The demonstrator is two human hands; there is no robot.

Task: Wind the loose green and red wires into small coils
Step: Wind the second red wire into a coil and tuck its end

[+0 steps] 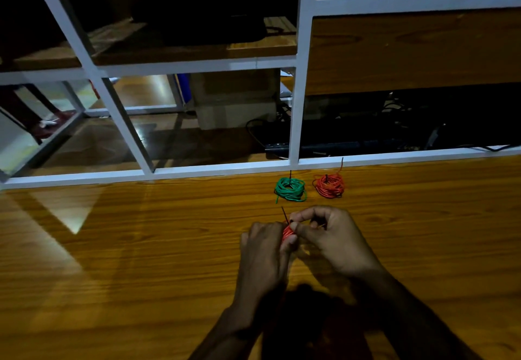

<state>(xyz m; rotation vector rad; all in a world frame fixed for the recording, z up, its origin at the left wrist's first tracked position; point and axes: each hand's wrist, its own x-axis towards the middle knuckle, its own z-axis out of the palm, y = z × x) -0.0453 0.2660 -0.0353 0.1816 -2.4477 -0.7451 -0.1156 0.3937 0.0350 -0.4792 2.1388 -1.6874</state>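
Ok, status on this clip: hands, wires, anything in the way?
Left hand and right hand both pinching a small red wire bundle. Finished green wire coil and red wire coil lie apart beyond. Nothing obstructing.

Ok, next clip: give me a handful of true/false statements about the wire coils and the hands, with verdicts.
1. A green coil lies on the wooden table, beside a red coil. True.
2. The green coil is to the right of the red coil. False: it lies to its left.
3. Both hands hold a red wire bundle between them. True: the left hand and the right hand both grip it.
4. The hands are working a green wire. False: the wire in them is red.
5. The two finished coils touch each other. False: bare table shows between them.
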